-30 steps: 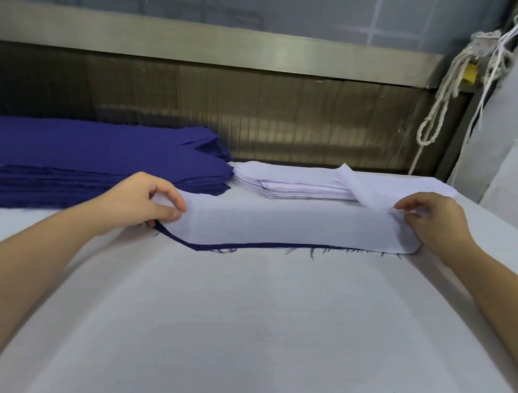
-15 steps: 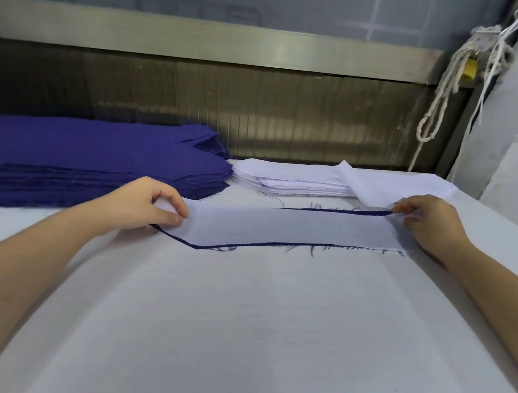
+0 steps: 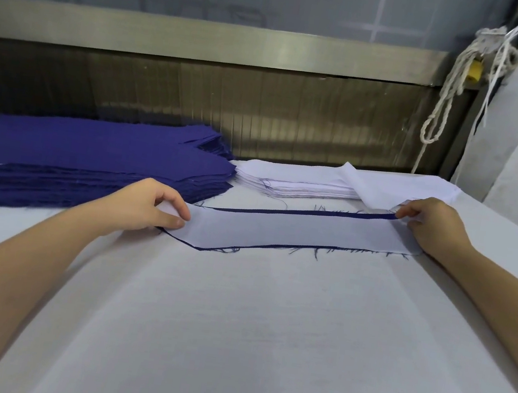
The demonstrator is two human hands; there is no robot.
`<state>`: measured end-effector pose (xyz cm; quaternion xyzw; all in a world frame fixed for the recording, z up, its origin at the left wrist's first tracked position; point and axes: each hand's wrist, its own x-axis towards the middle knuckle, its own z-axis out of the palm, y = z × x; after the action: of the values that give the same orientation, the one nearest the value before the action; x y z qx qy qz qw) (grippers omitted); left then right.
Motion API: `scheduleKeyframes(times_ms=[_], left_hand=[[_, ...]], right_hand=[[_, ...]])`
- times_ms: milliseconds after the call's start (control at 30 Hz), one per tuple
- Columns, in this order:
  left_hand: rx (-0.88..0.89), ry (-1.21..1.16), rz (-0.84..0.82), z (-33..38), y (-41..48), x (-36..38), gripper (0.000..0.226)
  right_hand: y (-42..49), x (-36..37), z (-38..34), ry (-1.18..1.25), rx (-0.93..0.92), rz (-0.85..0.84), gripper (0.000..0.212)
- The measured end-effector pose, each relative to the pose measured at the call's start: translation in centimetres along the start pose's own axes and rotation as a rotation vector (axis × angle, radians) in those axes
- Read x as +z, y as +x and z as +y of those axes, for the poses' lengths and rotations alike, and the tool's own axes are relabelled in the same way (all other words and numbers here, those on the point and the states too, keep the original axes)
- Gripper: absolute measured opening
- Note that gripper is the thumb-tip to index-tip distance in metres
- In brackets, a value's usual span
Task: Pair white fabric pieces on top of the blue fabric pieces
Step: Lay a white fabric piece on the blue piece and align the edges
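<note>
White piece (image 3: 296, 231) has dropped flat onto the blue piece (image 3: 298, 213) on the table (image 3: 249, 328), blue now showing along both long edges, my left hand (image 3: 149, 207) and right hand (image 3: 430, 223) each pinching an end, so I reckon this pair is nearly squared.

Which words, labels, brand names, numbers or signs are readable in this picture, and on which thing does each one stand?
No text can be read.
The blue fabric stack, the white fabric stack and the white strip show no print.
The yellow tag on the rope is too small and blurred to show any text.
</note>
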<state>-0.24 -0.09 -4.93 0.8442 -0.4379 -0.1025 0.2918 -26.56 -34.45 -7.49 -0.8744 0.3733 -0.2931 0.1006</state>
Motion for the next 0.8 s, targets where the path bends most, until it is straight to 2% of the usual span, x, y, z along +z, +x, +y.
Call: scheduleKeyframes(times_ms=[333, 467, 567, 667, 800], left_hand=[[0.035, 0.106, 0.035, -0.7, 0.4, 0.0, 0.016], [0.149, 0.285, 0.082, -0.6, 0.4, 0.2, 0.021], [0.233, 0.400, 0.125, -0.3, 0.2, 0.4, 0.020], [0.281, 0.473, 0.147, 0.0, 0.2, 0.6, 0.019], [0.284, 0.452, 0.132, 0.3, 0.8, 1.3, 0.021]], right_hand=[[0.1, 0.0, 0.0, -0.083, -0.026, -0.037, 0.029], [0.1, -0.2, 0.0, -0.167, -0.022, -0.026, 0.025], [-0.1, -0.1, -0.5, -0.298, -0.023, 0.060, 0.022], [0.0, 0.3, -1.8, -0.340, -0.110, 0.138, 0.020], [0.7, 1.1, -3.5, -0.319, -0.243, 0.086, 0.036]])
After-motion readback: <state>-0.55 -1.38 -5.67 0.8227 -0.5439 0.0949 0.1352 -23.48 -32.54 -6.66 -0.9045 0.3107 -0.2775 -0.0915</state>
